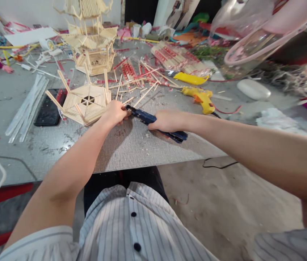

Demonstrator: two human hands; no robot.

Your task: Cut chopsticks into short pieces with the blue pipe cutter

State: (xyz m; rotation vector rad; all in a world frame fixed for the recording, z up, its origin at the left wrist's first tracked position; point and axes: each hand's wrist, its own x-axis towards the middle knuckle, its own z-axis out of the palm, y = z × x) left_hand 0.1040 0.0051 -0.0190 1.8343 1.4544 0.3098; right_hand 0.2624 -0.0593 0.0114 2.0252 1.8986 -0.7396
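My right hand [166, 121] is wrapped round a dark blue two-handled hand cutter [144, 116], whose narrow head points left. At that head, the fingers of my left hand [117, 113] are pinched together; what they hold is too small to make out. Just left of that hand stands a hexagonal stick base [96, 99] built of pale wooden sticks, with several posts rising from its corners and a spoked opening in the middle. Loose wooden sticks [145, 93] lie beyond both hands.
A tiered stick pagoda [92, 40] stands behind the base. Left are a black phone [47, 110] and clear glue sticks [28, 107]. A yellow glue gun [201, 98], a yellow-handled saw [191, 78] and packets of sticks [179, 58] lie right. The table's front edge [153, 166] is near my body.
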